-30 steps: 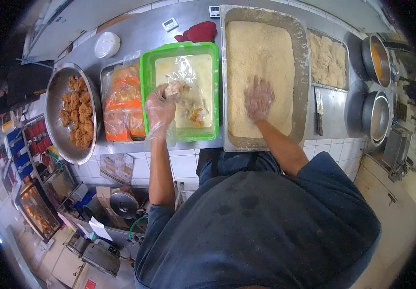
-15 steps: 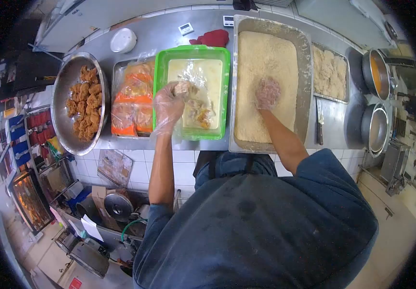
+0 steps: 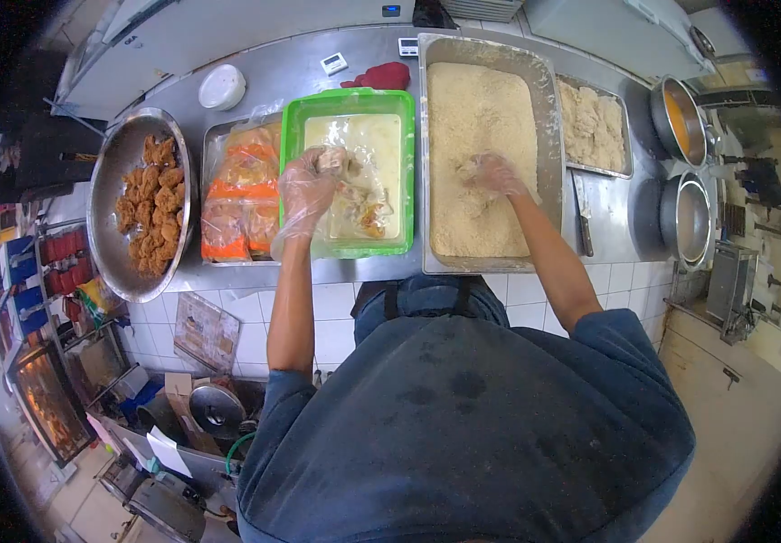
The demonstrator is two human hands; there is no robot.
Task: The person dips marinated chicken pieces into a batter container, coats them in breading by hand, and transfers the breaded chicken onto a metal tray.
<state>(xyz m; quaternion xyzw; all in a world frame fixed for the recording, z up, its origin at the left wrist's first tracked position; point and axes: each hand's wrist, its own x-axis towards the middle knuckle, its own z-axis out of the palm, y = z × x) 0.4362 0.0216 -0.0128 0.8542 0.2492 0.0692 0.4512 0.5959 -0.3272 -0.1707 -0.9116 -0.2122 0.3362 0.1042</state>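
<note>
My left hand (image 3: pixel 309 188), in a clear plastic glove, is closed on a pale piece of chicken (image 3: pixel 333 162) above the left side of the green tub (image 3: pixel 410 172). Milky liquid and more chicken pieces (image 3: pixel 363 210) lie in the tub. To the right, my right hand (image 3: pixel 496 174), also gloved and dusted with flour, is in the big metal pan (image 3: pixel 549 181) of flour (image 3: pixel 481 109). Its fingers are closed around a small flour-coated piece (image 3: pixel 468 170) at the surface of the flour.
A metal bowl (image 3: pixel 101 222) of fried chicken stands at the far left, beside bagged chicken (image 3: pixel 244 195). Right of the flour are a tray of coated pieces (image 3: pixel 594 122), a knife (image 3: pixel 584 217) and two bowls (image 3: pixel 685 217). A red cloth (image 3: pixel 381 76) lies behind.
My right hand, earlier pressed flat into the flour, has turned sideways with its fingers closed round a coated piece. My left hand still holds its chicken over the tub. The view has shifted slightly.
</note>
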